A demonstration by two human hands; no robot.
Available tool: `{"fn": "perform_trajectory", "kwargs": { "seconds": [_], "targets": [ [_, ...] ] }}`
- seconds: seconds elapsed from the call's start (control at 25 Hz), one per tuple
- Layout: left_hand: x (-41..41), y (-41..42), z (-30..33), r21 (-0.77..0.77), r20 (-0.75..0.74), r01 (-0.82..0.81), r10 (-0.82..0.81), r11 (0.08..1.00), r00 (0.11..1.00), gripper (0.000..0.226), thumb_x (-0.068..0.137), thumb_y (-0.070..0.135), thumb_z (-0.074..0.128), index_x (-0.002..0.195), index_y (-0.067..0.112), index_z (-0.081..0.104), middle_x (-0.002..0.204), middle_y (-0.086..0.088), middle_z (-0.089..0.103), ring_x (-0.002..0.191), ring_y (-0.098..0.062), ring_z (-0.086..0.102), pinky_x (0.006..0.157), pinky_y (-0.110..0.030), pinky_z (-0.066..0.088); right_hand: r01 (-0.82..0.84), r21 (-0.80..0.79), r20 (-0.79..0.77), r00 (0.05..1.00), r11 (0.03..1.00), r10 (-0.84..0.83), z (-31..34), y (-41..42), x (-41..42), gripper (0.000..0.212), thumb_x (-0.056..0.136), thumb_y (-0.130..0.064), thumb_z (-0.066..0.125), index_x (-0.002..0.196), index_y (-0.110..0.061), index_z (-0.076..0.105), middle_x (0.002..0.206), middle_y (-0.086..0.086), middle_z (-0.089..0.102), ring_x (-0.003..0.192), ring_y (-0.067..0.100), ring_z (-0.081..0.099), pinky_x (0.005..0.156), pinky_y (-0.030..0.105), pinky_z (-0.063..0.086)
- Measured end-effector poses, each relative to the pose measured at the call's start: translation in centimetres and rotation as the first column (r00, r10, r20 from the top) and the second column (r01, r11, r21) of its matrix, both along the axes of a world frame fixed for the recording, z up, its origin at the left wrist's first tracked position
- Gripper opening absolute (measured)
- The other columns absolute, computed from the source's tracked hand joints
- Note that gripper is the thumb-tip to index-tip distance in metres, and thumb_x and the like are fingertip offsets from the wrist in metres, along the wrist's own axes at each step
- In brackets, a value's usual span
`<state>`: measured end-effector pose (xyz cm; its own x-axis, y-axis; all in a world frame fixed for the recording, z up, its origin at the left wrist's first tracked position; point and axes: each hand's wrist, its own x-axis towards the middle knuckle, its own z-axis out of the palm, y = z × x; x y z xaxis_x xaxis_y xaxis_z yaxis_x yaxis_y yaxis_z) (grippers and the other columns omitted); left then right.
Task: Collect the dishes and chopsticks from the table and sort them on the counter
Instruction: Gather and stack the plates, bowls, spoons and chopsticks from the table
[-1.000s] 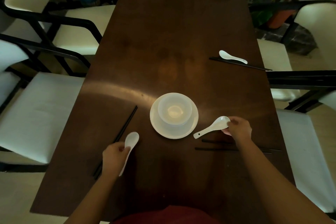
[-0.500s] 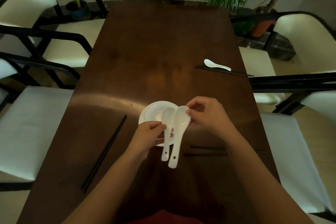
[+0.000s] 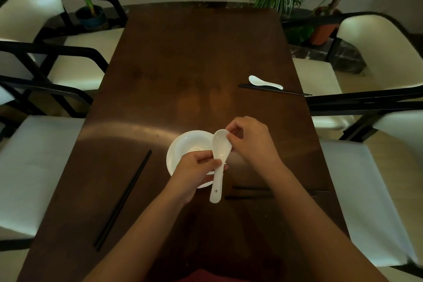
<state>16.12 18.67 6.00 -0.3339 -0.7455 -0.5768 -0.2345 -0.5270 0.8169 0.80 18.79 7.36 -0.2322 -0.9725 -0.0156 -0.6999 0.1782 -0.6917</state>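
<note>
Both spoons (image 3: 219,158) now nest as one, my left hand (image 3: 198,169) pinching the handle, right hand (image 3: 249,142) steadying the scoop; I'd lower them gently into the bowl (image 3: 186,144).

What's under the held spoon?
The plate with a bowl on it lies below the spoon, which both hands grip: left, right. Their near-right part is covered; a second nested spoon can't be confirmed.

Dim, soft — wide-angle edge distortion

No legible text, label or number anywhere.
</note>
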Motion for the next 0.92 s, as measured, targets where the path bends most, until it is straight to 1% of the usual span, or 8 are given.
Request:
{"fn": "perform_trajectory", "kwargs": {
  "seconds": [0.16, 0.28, 0.44, 0.6, 0.72, 0.8, 0.88, 0.92],
  "targets": [
    [-0.5, -0.2, 0.1, -0.027, -0.002, -0.016, 0.016, 0.999, 1.0, 0.02, 0.086, 0.007, 0.06, 0.103, 0.013, 0.068, 0.096, -0.003, 0.073, 0.079, -0.01, 0.072, 0.065, -0.021, 0.057, -0.02, 0.035, 0.062, 0.998, 0.999, 0.017, -0.4, -0.3, -1.1, 0.023, 0.084, -0.022, 0.066, 0.107, -0.025, 0.065, 0.09, -0.012, 0.059, 0.075, 0.005, 0.058, 0.064, 0.012, 0.048],
    [-0.8, -0.5, 0.0, -0.033, 0.001, 0.003, -0.002, 0.999, 1.0, 0.016, 0.086, 0.012, 0.061, 0.098, 0.018, 0.07, 0.094, -0.004, 0.074, 0.083, -0.013, 0.071, 0.075, -0.029, 0.057, -0.03, 0.105, 0.268, 0.963, 0.994, 0.001, -0.8, -0.8, -2.0, 0.013, 0.085, -0.016, 0.064, 0.096, -0.021, 0.07, 0.086, -0.008, 0.066, 0.07, 0.005, 0.064, 0.057, 0.012, 0.053],
    [-1.3, -1.1, -0.4, 0.006, 0.013, 0.032, -0.032, 0.999, 0.999, 0.013, 0.085, 0.013, 0.063, 0.092, 0.02, 0.07, 0.093, -0.003, 0.074, 0.082, -0.012, 0.072, 0.071, -0.026, 0.057, 0.037, 0.085, 0.29, 0.955, 0.996, -0.061, -1.2, -1.7, -3.4, 0.01, 0.084, -0.013, 0.065, 0.088, -0.021, 0.07, 0.073, -0.017, 0.061, 0.063, 0.004, 0.064, 0.056, 0.013, 0.054],
    [-2.2, -2.6, -1.2, 0.041, 0.015, -0.031, 0.03, 0.999, 0.999, 0.018, 0.085, 0.009, 0.062, 0.1, 0.012, 0.071, 0.096, -0.006, 0.074, 0.085, -0.017, 0.072, 0.077, -0.031, 0.056, -0.023, 0.091, 0.383, 0.923, 0.996, -0.013, -1.7, -3.5, -4.6, 0.008, 0.084, -0.018, 0.066, 0.089, -0.024, 0.068, 0.076, -0.018, 0.061, 0.062, 0.005, 0.065, 0.051, 0.008, 0.05],
    [-3.3, -4.7, -1.6, 0.082, -0.035, -0.127, 0.13, 0.989, 0.991, 0.02, 0.085, 0.005, 0.06, 0.104, 0.005, 0.069, 0.095, -0.011, 0.074, 0.088, -0.023, 0.071, 0.08, -0.036, 0.055, 0.019, 0.135, 0.488, 0.869, 0.991, -0.084, -2.8, -6.6, -8.1, 0.008, 0.085, -0.025, 0.064, 0.082, -0.033, 0.065, 0.087, -0.007, 0.069, 0.063, 0.008, 0.069, 0.058, 0.018, 0.057],
    [-4.3, -6.5, -1.8, 0.083, -0.027, -0.185, 0.187, 0.979, 0.982, 0.019, 0.086, 0.005, 0.06, 0.102, 0.005, 0.069, 0.096, -0.012, 0.073, 0.091, -0.025, 0.069, 0.083, -0.039, 0.055, 0.214, 0.142, 0.443, 0.86, 0.967, -0.255, -4.4, -9.7, -11.8, 0.007, 0.086, -0.019, 0.062, 0.087, -0.021, 0.068, 0.095, 0.008, 0.072, 0.07, 0.018, 0.07, 0.071, 0.031, 0.059],
    [-5.7, -8.3, -2.0, 0.07, -0.014, -0.213, 0.214, 0.975, 0.977, 0.019, 0.085, 0.007, 0.061, 0.102, 0.006, 0.069, 0.097, -0.013, 0.072, 0.093, -0.026, 0.067, 0.086, -0.042, 0.054, 0.349, 0.117, 0.206, 0.907, 0.93, -0.366, -6.5, -13.0, -15.7, 0.017, 0.085, -0.015, 0.061, 0.099, -0.009, 0.069, 0.103, 0.016, 0.07, 0.09, 0.029, 0.067, 0.087, 0.039, 0.053],
    [-6.4, -9.1, -2.2, 0.066, -0.01, -0.221, 0.222, 0.973, 0.975, 0.019, 0.085, 0.007, 0.061, 0.102, 0.006, 0.069, 0.098, -0.013, 0.072, 0.092, -0.026, 0.067, 0.086, -0.041, 0.054, 0.365, 0.106, 0.058, 0.927, 0.925, -0.372, -7.5, -14.5, -17.3, 0.023, 0.085, -0.015, 0.06, 0.105, -0.007, 0.068, 0.108, 0.017, 0.069, 0.099, 0.032, 0.064, 0.091, 0.038, 0.05]
  ]
}}
